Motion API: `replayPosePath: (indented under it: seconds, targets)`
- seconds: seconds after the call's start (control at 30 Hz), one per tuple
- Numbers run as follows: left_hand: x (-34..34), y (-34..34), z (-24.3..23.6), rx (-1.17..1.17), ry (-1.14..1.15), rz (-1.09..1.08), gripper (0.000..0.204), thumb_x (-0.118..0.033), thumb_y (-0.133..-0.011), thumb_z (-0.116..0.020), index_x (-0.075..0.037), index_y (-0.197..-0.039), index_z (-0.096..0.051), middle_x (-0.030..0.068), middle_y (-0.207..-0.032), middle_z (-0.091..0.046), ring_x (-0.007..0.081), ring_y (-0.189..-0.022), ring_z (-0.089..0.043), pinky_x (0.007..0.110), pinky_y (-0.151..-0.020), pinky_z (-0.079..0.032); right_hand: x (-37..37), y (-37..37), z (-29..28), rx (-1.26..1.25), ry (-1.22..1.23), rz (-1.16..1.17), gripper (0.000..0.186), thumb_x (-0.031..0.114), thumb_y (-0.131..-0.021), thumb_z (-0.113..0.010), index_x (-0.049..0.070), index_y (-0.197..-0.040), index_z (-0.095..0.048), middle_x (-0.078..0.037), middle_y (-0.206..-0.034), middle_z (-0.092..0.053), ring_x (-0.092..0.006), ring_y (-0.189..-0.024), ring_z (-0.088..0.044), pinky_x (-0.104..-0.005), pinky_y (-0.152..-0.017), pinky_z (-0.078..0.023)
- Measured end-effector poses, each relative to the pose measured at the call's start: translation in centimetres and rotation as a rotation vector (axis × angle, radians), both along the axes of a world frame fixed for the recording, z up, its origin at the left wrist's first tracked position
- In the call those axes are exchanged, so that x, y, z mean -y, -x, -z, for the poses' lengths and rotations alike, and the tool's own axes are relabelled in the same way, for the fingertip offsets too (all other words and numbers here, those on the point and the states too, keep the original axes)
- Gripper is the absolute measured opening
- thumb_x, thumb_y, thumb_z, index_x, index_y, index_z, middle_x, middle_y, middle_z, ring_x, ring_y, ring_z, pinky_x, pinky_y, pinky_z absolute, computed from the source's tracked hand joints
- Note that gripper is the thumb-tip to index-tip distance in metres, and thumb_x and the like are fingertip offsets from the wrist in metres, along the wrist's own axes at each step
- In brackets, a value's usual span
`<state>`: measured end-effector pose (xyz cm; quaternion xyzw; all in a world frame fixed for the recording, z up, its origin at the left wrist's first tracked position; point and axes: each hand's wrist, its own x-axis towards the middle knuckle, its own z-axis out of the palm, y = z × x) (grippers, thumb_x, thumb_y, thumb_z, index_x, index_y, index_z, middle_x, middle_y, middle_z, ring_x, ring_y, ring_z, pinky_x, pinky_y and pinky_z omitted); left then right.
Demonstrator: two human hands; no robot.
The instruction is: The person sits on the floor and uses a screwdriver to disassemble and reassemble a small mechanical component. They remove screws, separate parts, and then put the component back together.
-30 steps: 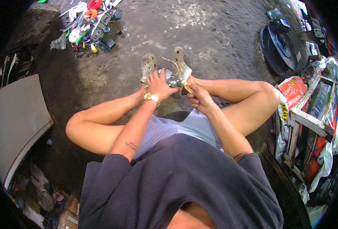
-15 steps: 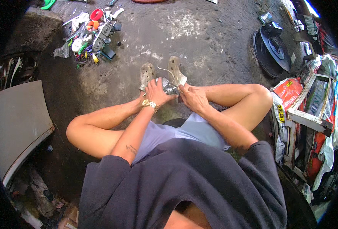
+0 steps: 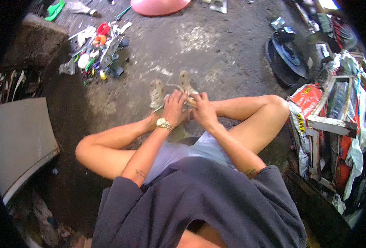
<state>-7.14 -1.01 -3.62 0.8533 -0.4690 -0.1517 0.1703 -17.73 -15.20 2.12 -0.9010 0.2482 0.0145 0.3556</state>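
Note:
Both my hands are close together in front of my shoes, low between my bent knees. My left hand (image 3: 175,109), with a gold watch (image 3: 163,123) at the wrist, curls over a small shiny metal part that is mostly hidden under the fingers. My right hand (image 3: 203,109) is closed beside it, its fingertips pinched against the part; what they grip is blurred. A thin pale cord (image 3: 175,86) loops out past the fingers towards the right one of my perforated clogs (image 3: 187,82).
A heap of mixed plastic scraps (image 3: 98,49) lies far left, near a brush (image 3: 80,8) and a pink basin (image 3: 160,7). Black round covers (image 3: 288,58) lie far right. A rusty metal frame (image 3: 331,124) on sacks stands right, a grey panel (image 3: 22,144) left.
The view has tilted up, bringing the basin and brush further into sight. My right hand has turned and its fingers have curled in; the metal part is now more covered by my hands.

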Motion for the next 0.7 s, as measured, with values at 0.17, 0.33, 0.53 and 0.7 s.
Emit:
replayPosePath:
  seconds: [0.17,0.33,0.53,0.7]
  targets:
    - [1.4,-2.2,3.0,-0.179,0.225,0.036,0.024,-0.014,-0.093,-0.06,-0.009,-0.116,-0.067,0.0136,-0.11,-0.072,0.0349,-0.105,-0.067,0.05,-0.095,-0.049,-0.2,-0.2,-0.9,0.093,-0.095,0.17,0.042,0.032,-0.098,-0.065,0.005,-0.128,-0.057,-0.026,-0.127,-0.057,-0.047,-0.111,-0.061,-0.0512,-0.093,-0.051]
    - [2.3,-2.5,2.0,-0.158,0.227,0.005,0.02,-0.015,-0.087,-0.065,-0.009,-0.105,-0.072,0.0137,-0.098,-0.072,0.0354,-0.095,-0.068,0.049,-0.086,-0.052,1.1,-0.2,-2.3,-0.378,-0.084,0.174,0.037,0.032,-0.103,-0.054,0.004,-0.125,-0.065,-0.029,-0.124,-0.063,-0.0439,-0.111,-0.063,-0.0541,-0.089,-0.052]
    - [2.3,-2.6,2.0,-0.152,0.232,-0.017,0.015,-0.016,-0.086,-0.065,-0.008,-0.096,-0.072,0.0148,-0.093,-0.073,0.0355,-0.092,-0.069,0.049,-0.083,-0.053,1.5,0.6,-2.2,-0.063,-0.03,0.105,0.035,0.026,-0.097,-0.061,0.009,-0.126,-0.065,-0.025,-0.124,-0.063,-0.0444,-0.113,-0.062,-0.0533,-0.091,-0.053]
    - [2.7,-2.4,2.4,-0.125,0.235,-0.019,0.013,-0.014,-0.085,-0.063,-0.008,-0.094,-0.071,0.0153,-0.091,-0.072,0.036,-0.088,-0.07,0.05,-0.079,-0.054,1.6,0.5,-1.3,0.2,0.093,-0.127,0.039,0.037,-0.101,-0.057,0.005,-0.123,-0.063,-0.03,-0.104,-0.069,-0.0473,-0.101,-0.066,-0.0572,-0.089,-0.051]
